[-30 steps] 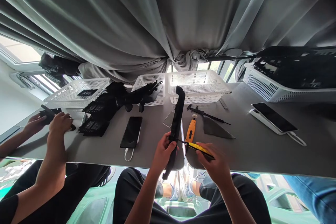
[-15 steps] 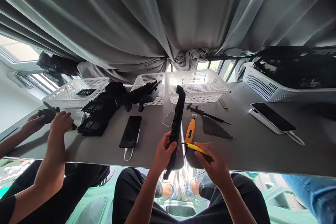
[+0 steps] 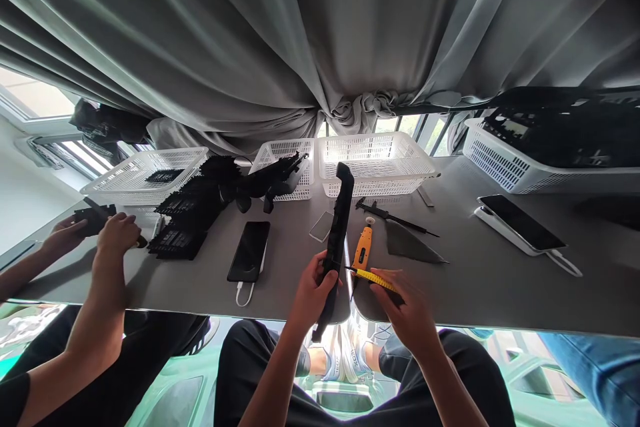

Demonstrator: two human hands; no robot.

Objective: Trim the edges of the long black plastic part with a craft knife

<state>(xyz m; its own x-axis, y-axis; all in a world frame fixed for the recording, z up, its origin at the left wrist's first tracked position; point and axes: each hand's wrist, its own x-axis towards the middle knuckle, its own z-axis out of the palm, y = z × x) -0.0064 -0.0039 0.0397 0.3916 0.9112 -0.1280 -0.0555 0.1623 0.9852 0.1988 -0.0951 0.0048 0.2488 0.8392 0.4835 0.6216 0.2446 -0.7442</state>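
My left hand [image 3: 316, 287] is closed around the lower half of a long black plastic part [image 3: 341, 213], held nearly upright over the table's near edge. In my right hand [image 3: 407, 307] is a yellow pen-shaped tool [image 3: 374, 276], its dark tip pointing left at the black part; I cannot tell whether the tip touches it. Just beyond that tool lies an orange handheld rotary tool [image 3: 363, 250] with a small round disc at its end. Black calipers [image 3: 395, 217] and a dark triangular sheet [image 3: 413, 245] rest farther right.
White baskets [image 3: 377, 187] line the back; the right one [image 3: 505, 170] is piled with black parts. Black parts [image 3: 183, 233] are stacked at left. Phones [image 3: 249, 251] [image 3: 525, 221] lie on the grey table [image 3: 465, 287]. A co-worker's hands [image 3: 117, 232] hold a black piece [image 3: 95, 219].
The yellow tool's tip has shifted slightly up and toward the black part. At left, the co-worker's hands have moved a little. My left hand stays in place.
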